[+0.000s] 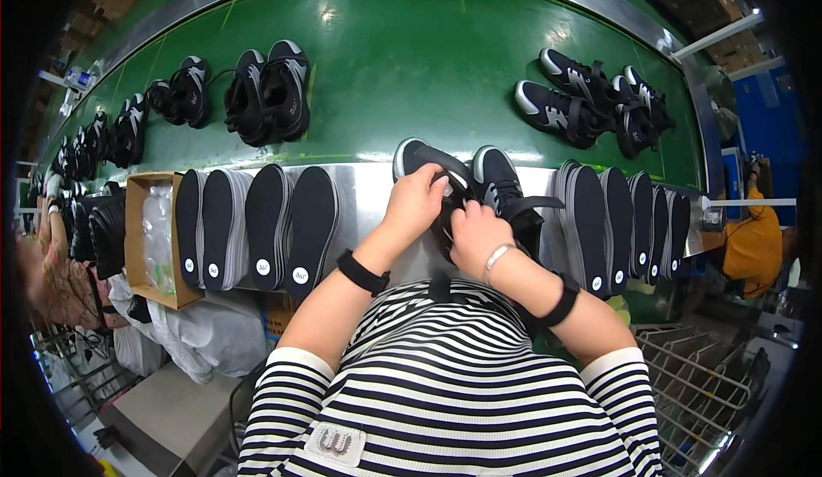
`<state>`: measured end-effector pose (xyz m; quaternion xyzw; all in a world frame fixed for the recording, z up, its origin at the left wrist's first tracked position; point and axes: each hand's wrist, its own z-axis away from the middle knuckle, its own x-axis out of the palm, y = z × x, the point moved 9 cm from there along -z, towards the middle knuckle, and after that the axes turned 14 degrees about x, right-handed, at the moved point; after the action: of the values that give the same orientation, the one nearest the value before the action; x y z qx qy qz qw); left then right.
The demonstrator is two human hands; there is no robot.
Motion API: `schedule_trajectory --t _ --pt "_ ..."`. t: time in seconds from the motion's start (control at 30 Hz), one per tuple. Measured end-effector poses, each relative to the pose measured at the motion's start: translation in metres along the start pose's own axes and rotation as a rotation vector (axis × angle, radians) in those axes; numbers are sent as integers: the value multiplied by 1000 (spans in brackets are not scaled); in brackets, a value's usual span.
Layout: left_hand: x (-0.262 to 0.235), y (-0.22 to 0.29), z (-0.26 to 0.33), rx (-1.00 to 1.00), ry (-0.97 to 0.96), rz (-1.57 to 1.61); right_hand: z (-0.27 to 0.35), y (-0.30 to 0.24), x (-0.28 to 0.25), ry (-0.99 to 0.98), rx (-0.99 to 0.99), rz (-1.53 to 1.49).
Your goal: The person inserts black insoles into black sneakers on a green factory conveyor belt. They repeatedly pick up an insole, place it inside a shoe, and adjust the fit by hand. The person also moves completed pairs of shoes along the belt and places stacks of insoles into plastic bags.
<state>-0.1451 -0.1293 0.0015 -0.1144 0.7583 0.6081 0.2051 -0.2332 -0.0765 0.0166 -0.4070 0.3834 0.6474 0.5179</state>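
Observation:
A pair of black sneakers with silver-grey toes stands in front of me on the metal ledge. My left hand [417, 196] is closed on the left sneaker [418, 153], with the thumb and fingers at its opening by the tongue. Over the same opening, my right hand [481, 235] has its fingers bent in at the collar; the fingertips and anything they pinch are hidden. The right sneaker [498, 173] stands just beyond my right hand, its black strap [535, 205] sticking out to the right.
Stacks of black insoles line the ledge on the left [313, 224] and right [586, 220]. A cardboard box [137, 241] holds transparent plastic pieces. More sneakers stand on the green belt, left [287, 87] and right [556, 110]. Other people are at both sides.

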Motion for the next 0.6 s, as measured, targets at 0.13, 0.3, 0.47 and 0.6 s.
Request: schedule_trajectory --t 0.13,0.3,0.47,0.6 --pt "1 0 -1 -23 12 7 36 31 -22 -103 57 78" --pt "6 0 0 22 23 12 36 22 -28 67 -114 89" --pt "10 -1 -1 -12 -12 26 -7 -9 5 -22 -103 75" --pt "11 -4 -1 6 17 50 -35 -4 40 -429 -3 -49"
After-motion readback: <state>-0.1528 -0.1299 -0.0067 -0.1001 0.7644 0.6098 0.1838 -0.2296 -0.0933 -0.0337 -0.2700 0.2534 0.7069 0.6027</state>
